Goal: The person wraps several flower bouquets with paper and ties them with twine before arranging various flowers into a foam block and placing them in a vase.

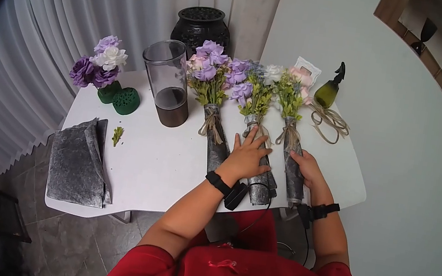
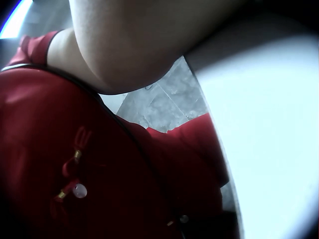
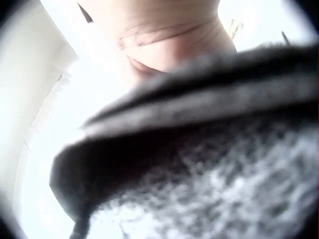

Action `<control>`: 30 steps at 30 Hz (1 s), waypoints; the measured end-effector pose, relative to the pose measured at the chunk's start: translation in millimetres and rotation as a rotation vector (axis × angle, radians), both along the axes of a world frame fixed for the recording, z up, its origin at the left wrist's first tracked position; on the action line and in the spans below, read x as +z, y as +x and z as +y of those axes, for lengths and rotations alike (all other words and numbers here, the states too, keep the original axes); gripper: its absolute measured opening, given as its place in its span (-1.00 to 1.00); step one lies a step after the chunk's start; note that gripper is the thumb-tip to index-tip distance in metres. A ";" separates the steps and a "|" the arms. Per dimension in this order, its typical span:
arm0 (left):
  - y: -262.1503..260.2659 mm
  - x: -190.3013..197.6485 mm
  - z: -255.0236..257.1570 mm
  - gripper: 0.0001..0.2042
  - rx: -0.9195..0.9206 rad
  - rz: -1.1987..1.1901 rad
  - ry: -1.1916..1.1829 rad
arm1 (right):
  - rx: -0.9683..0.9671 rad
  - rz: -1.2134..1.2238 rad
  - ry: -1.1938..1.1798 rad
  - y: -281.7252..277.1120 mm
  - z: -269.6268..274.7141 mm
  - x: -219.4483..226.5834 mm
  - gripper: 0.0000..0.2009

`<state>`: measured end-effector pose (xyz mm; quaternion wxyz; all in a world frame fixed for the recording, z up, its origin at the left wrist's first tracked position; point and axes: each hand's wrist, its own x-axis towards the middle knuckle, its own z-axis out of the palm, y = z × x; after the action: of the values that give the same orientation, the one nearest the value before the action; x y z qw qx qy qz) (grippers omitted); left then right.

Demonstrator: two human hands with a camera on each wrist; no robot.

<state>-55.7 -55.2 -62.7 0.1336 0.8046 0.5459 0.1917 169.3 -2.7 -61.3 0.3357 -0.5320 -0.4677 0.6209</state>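
Three flower bouquets wrapped in mottled grey paper and tied with twine lie side by side on the white table (image 1: 153, 168). My left hand (image 1: 245, 157) rests with spread fingers on the middle bouquet (image 1: 258, 192), just below its twine. With thumb on top, my right hand (image 1: 309, 169) holds the wrapped stem of the right bouquet (image 1: 290, 177); the other fingers are mostly hidden. The left bouquet (image 1: 215, 146), with lilac blooms, lies beside my left hand. Close up in the right wrist view are the grey wrapping paper (image 3: 239, 184) and part of the hand.
A clear vase with a brown base (image 1: 171, 116) stands left of the bouquets. Further left are green floral foam (image 1: 126, 102), purple and white flowers (image 1: 108, 61) and stacked grey paper (image 1: 77, 165). Loose twine (image 1: 329, 123), a green spray bottle (image 1: 328, 92) and a white frame (image 1: 307, 68) lie back right.
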 end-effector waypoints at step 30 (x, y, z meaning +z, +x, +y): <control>-8.1 35.5 -16.6 -0.55 0.061 -0.238 0.319 | -0.068 -0.949 0.947 -3.9 7.2 -13.6 -0.51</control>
<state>-63.8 -71.8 -27.2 0.0619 0.7701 0.5132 0.3737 165.4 4.5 -74.9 0.3105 -0.5569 -0.7695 0.0365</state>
